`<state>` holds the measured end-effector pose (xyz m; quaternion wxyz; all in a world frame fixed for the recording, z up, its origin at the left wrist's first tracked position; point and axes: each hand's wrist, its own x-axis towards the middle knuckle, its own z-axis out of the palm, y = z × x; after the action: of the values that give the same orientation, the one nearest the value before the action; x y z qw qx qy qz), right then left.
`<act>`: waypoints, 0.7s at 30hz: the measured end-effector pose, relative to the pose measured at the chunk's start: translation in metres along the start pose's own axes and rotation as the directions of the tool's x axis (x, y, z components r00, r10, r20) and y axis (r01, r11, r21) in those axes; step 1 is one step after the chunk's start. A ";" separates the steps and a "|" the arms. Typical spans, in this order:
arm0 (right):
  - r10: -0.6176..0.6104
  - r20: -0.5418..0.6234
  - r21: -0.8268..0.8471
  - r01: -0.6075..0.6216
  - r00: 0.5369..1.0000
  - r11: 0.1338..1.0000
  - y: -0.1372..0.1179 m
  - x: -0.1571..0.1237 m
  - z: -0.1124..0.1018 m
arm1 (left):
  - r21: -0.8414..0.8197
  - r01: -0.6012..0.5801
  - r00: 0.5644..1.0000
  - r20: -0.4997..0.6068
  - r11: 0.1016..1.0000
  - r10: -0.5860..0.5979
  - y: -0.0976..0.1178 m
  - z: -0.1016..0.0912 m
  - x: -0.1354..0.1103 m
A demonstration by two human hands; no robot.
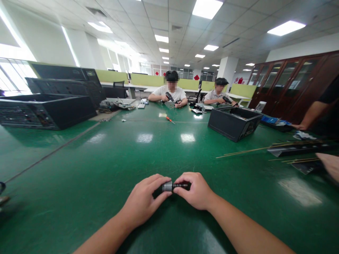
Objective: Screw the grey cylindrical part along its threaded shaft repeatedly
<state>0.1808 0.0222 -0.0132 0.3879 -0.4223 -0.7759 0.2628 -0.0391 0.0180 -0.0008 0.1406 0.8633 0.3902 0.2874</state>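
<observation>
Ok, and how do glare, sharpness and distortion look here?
Head view, green tabletop: pale glare patches, apparently from the ceiling lights; head view, left: the window is washed out; head view, edges: wide-angle stretching; head view, bottom centre: the silver cylinder in the left hand and dark rod in the right hand look slightly soft.

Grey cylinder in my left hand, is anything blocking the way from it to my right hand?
Nothing visible does. Your left hand pinches the grey cylinder, and your right hand holds the slim dark rod close by the cylinder's end. Whether rod and cylinder are joined, I can't tell.
</observation>
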 end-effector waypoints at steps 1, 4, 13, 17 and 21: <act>-0.002 0.000 0.001 0.002 1.000 1.000 0.000 0.000 0.000 | 0.004 0.000 1.000 -0.001 1.000 0.000 0.000 0.000 0.000; -0.003 -0.004 0.008 0.003 1.000 1.000 0.000 0.000 0.000 | 0.013 0.003 1.000 0.007 1.000 -0.003 -0.001 0.000 -0.001; -0.002 -0.009 0.005 0.002 1.000 1.000 0.000 0.000 0.001 | 0.002 -0.015 1.000 0.001 1.000 0.015 0.001 -0.001 -0.001; -0.009 -0.004 0.000 0.009 1.000 1.000 -0.001 0.000 0.000 | 0.000 -0.014 1.000 0.001 1.000 0.014 0.000 -0.001 -0.001; -0.012 -0.014 0.001 0.012 1.000 1.000 -0.001 0.000 0.000 | 0.007 -0.009 1.000 0.005 1.000 0.009 0.000 -0.002 0.000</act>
<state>0.1805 0.0216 -0.0123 0.3953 -0.4191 -0.7756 0.2581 -0.0400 0.0177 0.0006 0.1374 0.8662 0.3871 0.2845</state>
